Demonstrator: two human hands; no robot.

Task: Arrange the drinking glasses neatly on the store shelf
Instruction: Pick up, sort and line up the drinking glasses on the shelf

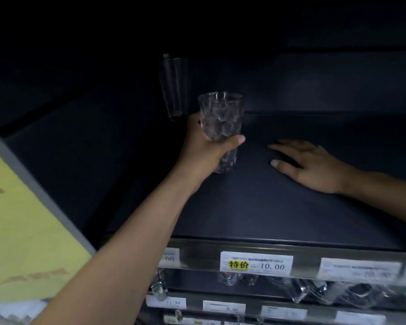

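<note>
The job looks to be at an early stage: the dark store shelf (pixel 267 207) carries very little so far. One tall ribbed glass (pixel 174 87) stands at the back left, close to the side wall, and a second, the dimpled glass (pixel 220 116), is in hand. The left hand (pixel 204 148) grips this dimpled glass around its lower half, thumb across the front and fingers curled behind it, holding it upright just in front and to the right of the ribbed one. Its base sits at or barely above the shelf surface, and the dim light does not let me tell which. The right hand (pixel 314 165) lies flat on the shelf to the right, palm down, fingers (pixel 288 148) straight and holding nothing, well apart from the glass. Most of the shelf to the right and front has no glasses on it, so I judge nearly all of the arranging is left to do. The dimpled glass is clear and empty, with a faceted, bubbled wall that catches light, a smooth rim and a slight taper toward the base. Below the shelf edge a price label (pixel 256 263) reads 10.00, and more glassware (pixel 302 292) shows blurred on the lower tier.
</note>
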